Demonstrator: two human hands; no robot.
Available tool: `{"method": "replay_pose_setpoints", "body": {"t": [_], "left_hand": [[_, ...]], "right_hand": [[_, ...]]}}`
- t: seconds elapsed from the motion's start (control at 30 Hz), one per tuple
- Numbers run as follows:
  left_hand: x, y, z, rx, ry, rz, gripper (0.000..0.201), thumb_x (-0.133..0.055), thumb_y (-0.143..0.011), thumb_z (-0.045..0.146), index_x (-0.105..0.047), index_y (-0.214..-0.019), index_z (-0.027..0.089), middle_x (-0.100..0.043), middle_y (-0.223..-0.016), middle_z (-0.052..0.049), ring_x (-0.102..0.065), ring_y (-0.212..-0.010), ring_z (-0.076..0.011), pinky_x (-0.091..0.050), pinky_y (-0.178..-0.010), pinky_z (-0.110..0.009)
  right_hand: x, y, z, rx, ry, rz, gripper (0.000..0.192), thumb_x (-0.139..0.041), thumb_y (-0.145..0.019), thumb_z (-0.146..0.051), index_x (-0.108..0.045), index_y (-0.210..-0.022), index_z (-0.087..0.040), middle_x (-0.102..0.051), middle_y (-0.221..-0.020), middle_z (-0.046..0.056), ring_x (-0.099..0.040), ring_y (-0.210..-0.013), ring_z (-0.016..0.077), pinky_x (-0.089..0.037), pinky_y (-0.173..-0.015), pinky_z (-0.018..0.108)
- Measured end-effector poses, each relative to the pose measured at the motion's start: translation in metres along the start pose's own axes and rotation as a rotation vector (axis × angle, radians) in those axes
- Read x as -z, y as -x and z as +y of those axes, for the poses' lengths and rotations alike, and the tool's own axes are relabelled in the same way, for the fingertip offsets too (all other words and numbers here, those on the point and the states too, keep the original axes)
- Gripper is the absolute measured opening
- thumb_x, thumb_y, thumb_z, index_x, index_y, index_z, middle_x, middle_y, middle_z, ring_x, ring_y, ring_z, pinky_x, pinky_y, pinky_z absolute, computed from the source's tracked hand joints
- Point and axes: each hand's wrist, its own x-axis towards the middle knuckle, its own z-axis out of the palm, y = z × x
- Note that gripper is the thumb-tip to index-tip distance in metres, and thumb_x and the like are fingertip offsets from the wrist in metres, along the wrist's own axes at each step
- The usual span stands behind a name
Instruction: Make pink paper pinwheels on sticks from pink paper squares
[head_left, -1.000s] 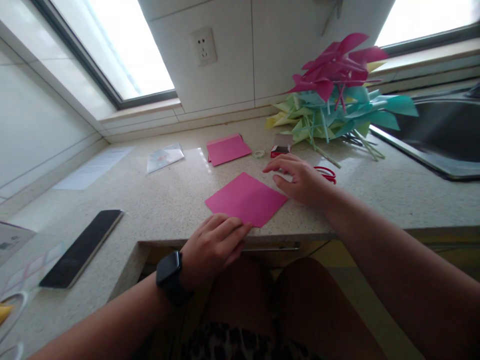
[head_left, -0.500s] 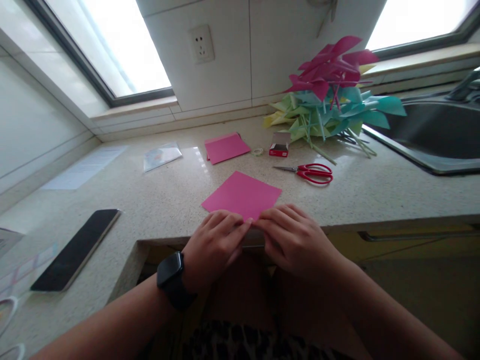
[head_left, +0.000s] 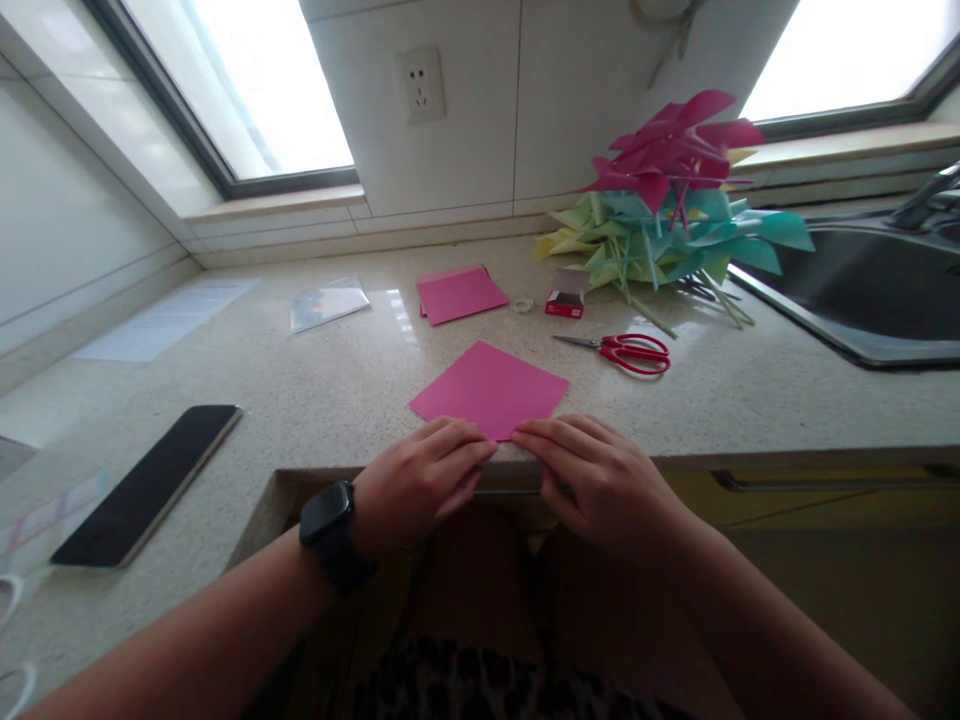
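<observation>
Here's the pink paper (head_left: 487,385), flat on the counter (head_left: 352,410) right by its front edge, with the left hand (head_left: 424,478) and right hand (head_left: 600,475) both at its near end, fingers bunched, fingertips just apart; whether they're pinching or only pressing, I can't tell! Beyond the right hand lie the red scissors (head_left: 636,353), pinwheels (head_left: 679,155) heaped farther back.

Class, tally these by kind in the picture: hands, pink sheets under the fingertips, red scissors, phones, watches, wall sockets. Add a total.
Left hand and right hand: 2
Pink sheet: 1
Red scissors: 1
Phone: 1
Watch: 1
Wall socket: 1
Total: 7
</observation>
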Motion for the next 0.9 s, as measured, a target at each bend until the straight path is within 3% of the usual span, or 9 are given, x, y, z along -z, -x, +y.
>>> {"method": "replay_pose_setpoints", "body": {"t": [0.57, 0.9], "left_hand": [[0.001, 0.0, 0.006, 0.103, -0.059, -0.044, 0.036, -0.061, -0.091, 0.011, -0.059, -0.126, 0.01, -0.061, -0.121, -0.013, -0.058, -0.11, -0.0267, -0.055, -0.099, -0.044], [0.002, -0.001, 0.009, 0.062, -0.218, -0.04, 0.036, -0.058, -0.092, 0.014, -0.061, -0.127, 0.008, -0.059, -0.112, -0.013, -0.055, -0.111, -0.0294, -0.054, -0.099, -0.045]], "right_hand": [[0.001, -0.008, -0.004, -0.039, 0.034, -0.021, 0.045, -0.053, -0.087, -0.011, -0.066, -0.13, -0.009, -0.065, -0.136, 0.013, -0.063, -0.108, 0.0295, -0.054, -0.098, 0.049], [0.002, -0.011, -0.005, -0.079, 0.033, -0.084, 0.048, -0.054, -0.087, -0.012, -0.063, -0.134, -0.011, -0.063, -0.135, 0.014, -0.06, -0.11, 0.0299, -0.051, -0.101, 0.049]]}}
